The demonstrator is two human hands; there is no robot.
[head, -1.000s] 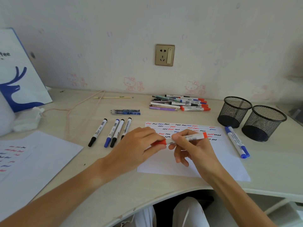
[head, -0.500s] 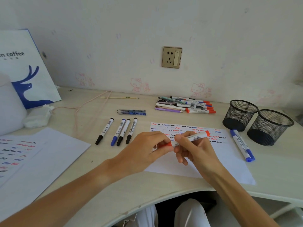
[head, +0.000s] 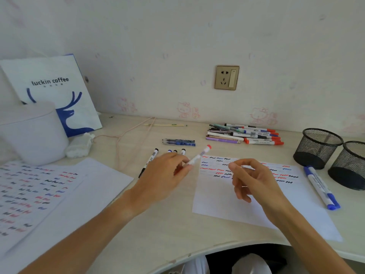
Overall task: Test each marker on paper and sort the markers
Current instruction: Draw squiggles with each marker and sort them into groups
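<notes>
Red-ended whiteboard marker (head: 198, 156), light, rigid and slick, sits pinched mid-barrel in the left hand (head: 166, 175) while the right hand (head: 250, 178) hangs loosely curled, empty.

luckin coffee bag (head: 59, 89) leaning on wall at desk's (head: 167, 234) back left corner, white tub (head: 29, 133) in front, crumpled tissue (head: 80, 146) beside it. Pink cord (head: 126, 133) trailing along back edge near wrapped chopsticks (head: 165, 125). Gold wall socket (head: 227, 77) above, faded Hello Kitty stickers (head: 185, 109) below it.

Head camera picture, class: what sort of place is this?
Probably a home desk in a bedroom or study: cartoon cat wallpaper, a wall socket, and a desk with a coffee shop bag.
</notes>
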